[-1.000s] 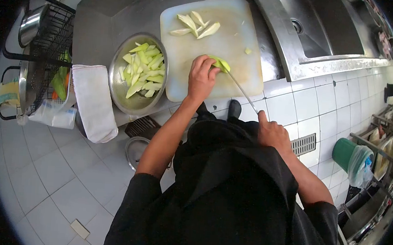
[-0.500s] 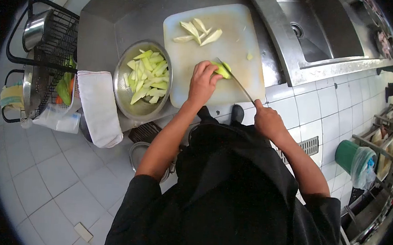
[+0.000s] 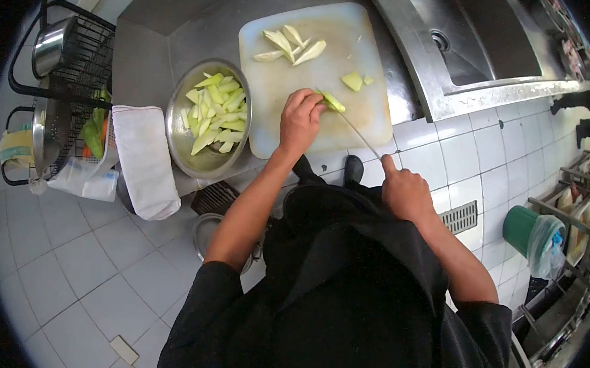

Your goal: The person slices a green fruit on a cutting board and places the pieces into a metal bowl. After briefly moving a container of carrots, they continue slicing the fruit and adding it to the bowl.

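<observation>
Step in hand, as I judged it: slicing a pale green vegetable piece (image 3: 331, 102) into wedges on the white cutting board (image 3: 292, 126).

Left hand (image 3: 299, 119) was pinning the piece down near the board's front edge, fingers (image 3: 305, 103) curled narrow over its left end. Right hand (image 3: 402, 188) was closed around the handle of the knife (image 3: 359, 134), off the counter edge; the blade ran diagonally up-left to the piece, tip at or just under it. Handle itself was hidden in the fist.

To do it well:
- keep the left fingertips tucked back, knuckles toward the blade, not the tips
- the piece looked small, so little margin between blade and fingers; shift the grip away from the blade before each cut
- lay the flat cut side down so it doesn't roll
- draw the blade through rather than pressing straight down
- hold the wedge thickness close to the ones already cut

Position: the piece lay touching the left fingertips on their right side, partly covered by them, with the blade meeting its exposed right end. Couldn't tell whether the edge was already in the flesh or only resting on it.

Around it: one cut chunk (image 3: 351, 81) lay loose just beyond the piece, well clear of the fingers. A small heap of finished wedges (image 3: 291, 44) sat at the far end of the board. Steel bowl (image 3: 175, 134) of more wedges stood just left of the board, folded white cloth (image 3: 144, 160) left of that, sink (image 3: 483, 40) to the right.
</observation>
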Action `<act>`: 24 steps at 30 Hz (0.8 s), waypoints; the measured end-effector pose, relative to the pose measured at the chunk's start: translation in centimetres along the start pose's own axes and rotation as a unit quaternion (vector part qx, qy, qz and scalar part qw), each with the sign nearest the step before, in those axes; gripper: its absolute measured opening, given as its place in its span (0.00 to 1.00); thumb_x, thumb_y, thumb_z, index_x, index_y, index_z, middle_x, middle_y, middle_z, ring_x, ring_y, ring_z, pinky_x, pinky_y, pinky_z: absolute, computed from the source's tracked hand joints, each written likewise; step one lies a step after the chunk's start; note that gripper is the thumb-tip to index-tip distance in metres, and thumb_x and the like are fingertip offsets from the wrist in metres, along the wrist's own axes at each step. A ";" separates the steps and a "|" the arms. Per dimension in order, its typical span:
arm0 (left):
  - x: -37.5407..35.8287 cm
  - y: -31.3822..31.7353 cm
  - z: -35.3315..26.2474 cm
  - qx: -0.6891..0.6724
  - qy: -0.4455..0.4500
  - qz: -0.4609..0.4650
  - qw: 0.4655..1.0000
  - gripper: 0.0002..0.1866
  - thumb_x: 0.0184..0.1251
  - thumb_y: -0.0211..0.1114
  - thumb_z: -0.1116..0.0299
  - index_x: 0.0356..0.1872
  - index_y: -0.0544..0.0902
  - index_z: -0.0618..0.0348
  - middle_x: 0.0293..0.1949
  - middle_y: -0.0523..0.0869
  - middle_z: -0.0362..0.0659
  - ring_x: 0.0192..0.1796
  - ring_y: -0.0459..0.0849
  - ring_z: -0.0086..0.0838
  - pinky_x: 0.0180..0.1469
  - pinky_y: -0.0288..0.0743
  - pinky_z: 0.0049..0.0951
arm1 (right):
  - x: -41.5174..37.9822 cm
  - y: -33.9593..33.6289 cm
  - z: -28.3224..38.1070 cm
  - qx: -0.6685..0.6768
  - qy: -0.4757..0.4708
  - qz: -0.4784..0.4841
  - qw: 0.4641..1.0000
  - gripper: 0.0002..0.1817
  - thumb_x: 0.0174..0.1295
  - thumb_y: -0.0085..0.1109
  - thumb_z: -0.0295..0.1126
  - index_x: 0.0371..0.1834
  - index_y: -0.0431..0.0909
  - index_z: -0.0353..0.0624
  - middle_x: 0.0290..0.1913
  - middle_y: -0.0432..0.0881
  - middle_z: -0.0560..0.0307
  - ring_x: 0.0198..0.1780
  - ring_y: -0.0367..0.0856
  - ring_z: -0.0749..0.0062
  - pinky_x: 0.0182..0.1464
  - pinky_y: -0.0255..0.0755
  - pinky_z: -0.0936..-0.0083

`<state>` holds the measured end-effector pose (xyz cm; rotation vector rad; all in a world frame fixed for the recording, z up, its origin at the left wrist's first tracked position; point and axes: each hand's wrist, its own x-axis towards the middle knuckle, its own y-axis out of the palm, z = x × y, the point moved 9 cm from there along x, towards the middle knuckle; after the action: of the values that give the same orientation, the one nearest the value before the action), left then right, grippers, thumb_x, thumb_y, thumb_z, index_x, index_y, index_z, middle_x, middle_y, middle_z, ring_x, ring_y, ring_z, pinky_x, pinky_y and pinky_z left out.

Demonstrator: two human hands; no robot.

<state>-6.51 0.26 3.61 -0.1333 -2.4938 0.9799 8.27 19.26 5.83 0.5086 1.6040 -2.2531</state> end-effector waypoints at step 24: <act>0.1 0.0 0.4 0.010 -0.004 0.009 1.000 0.08 0.60 0.72 0.73 0.40 0.89 0.62 0.45 0.87 0.50 0.48 0.86 0.45 0.54 0.80 0.40 | 5.2 2.7 -0.4 -0.011 -0.049 -0.028 0.998 0.13 0.64 0.49 0.23 0.52 0.66 0.38 0.28 0.85 0.37 0.32 0.87 0.38 0.35 0.80 0.46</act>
<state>-6.81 0.04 3.43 -0.1462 -2.4935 1.0149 4.92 18.49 1.06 0.3456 1.6120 -2.2606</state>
